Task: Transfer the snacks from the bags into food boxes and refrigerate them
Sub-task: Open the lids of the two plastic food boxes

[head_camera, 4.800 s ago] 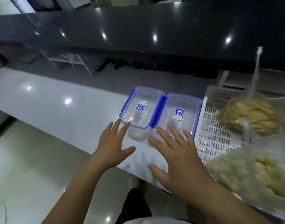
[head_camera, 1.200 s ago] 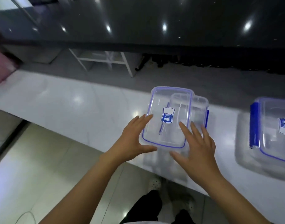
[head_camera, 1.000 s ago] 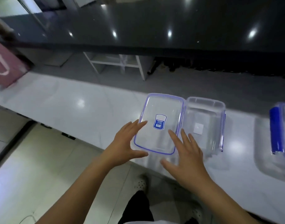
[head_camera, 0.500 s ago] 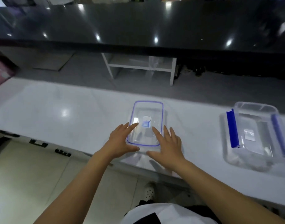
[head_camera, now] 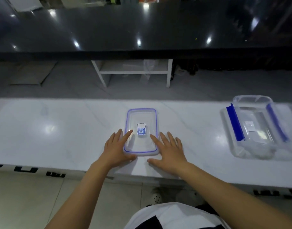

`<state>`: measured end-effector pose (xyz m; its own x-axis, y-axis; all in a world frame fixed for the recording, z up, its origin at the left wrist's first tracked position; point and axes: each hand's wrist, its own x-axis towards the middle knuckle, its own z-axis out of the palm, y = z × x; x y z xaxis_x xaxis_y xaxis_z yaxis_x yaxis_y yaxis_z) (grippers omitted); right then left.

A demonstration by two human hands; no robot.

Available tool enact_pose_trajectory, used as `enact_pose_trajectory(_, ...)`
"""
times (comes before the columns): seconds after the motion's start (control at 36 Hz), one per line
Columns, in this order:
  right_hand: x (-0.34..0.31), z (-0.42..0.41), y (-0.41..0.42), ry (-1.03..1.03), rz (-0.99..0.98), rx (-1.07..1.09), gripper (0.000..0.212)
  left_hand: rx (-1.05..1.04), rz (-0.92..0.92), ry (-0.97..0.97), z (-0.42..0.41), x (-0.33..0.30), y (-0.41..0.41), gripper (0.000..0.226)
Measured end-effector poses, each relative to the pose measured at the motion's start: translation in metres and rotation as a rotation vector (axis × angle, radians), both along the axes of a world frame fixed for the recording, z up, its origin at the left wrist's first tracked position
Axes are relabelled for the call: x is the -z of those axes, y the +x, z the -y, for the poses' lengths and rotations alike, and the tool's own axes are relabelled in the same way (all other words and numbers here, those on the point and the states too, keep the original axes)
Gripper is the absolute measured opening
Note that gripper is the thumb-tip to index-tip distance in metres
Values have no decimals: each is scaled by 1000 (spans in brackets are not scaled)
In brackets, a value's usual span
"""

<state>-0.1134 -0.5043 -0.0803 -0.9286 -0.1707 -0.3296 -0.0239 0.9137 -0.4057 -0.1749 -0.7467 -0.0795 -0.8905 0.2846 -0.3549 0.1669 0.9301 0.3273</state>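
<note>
Lid (head_camera: 140,132) flat on counter (head_camera: 59,129) between my left hand (head_camera: 116,150) and right hand (head_camera: 169,152); fingers straight, touching its edges. Open box (head_camera: 256,128) well right of right hand.

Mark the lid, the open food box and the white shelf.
lid (head_camera: 140,119): head view, clear panel above the blue label.
open food box (head_camera: 253,129): head view, clear bottom between the blue clasps.
white shelf (head_camera: 133,72): head view, front edge of its board.
</note>
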Motion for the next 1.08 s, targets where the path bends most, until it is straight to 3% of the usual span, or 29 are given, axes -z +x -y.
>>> enact_pose_trajectory(0.19,-56,-58,24,-150,-125,126,82,35,-51,146,-50,-39,-7,105)
enact_pose_trajectory(0.42,-101,-225,67,-114,-218,550,84,303,-3,335,-219,-64,20,96)
enact_pose_trajectory(0.5,-101,-284,82,-328,-164,744,80,282,128,424,-281,-63,39,96)
enact_pose_trajectory(0.67,-83,-354,83,-776,5,965,64,-219,582,1030,-369,-72,69,65)
enact_pose_trajectory(0.78,-77,-372,76,-934,54,966,55,-611,700,1332,-394,-78,77,50)
enact_pose_trajectory(0.94,-71,-372,71,-1057,166,848,37,-860,584,1386,-400,-89,85,28)
enact_pose_trajectory(1.08,-65,-354,66,-1111,251,752,39,-972,479,1356,-385,-99,89,36)
